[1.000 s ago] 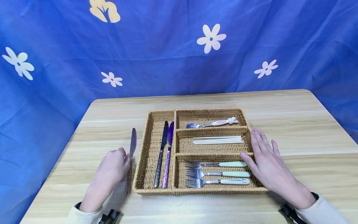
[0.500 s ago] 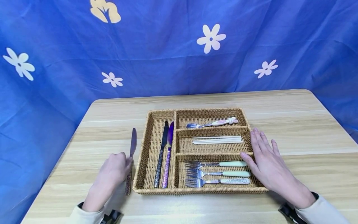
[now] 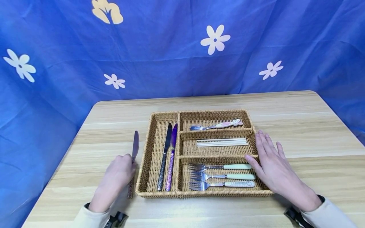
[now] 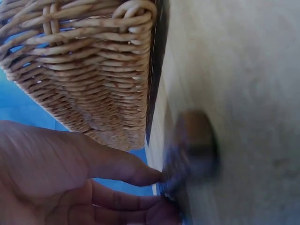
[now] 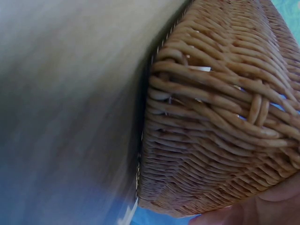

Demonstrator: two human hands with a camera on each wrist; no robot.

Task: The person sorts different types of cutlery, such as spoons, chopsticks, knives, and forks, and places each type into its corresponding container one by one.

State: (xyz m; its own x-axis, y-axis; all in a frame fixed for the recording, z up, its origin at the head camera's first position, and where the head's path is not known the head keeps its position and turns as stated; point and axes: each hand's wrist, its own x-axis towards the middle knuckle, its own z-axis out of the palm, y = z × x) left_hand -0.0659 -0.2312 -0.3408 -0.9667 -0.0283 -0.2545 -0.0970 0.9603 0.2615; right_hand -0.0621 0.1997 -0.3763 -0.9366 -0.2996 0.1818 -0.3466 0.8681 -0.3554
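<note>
A table knife (image 3: 135,146) with a dark reddish blade lies along the left side of the wicker cutlery tray (image 3: 222,195). My left hand (image 3: 117,175) pinches its handle between thumb and fingers. The blurred handle end (image 4: 193,136) shows low over the tabletop in the left wrist view. My right hand (image 3: 275,172) rests against the tray's right wall, fingers extended along it and thumb over the rim. Inside the tray's long left compartment lie a black knife (image 3: 162,167) and a purple knife (image 3: 170,167), side by side.
Green-handled forks (image 3: 240,176) and a white-handled fork (image 3: 238,184) fill the front right compartment. White chopsticks (image 3: 222,143) lie in the middle one. A rabbit-handled fork (image 3: 225,124) sits at the back. Behind the wooden table (image 3: 94,142) hangs a blue flowered cloth (image 3: 171,57).
My left hand has shifted slightly to the right and turned over the knife, now covering more of its handle. The knife has barely moved. My right hand and the tray stay still.
</note>
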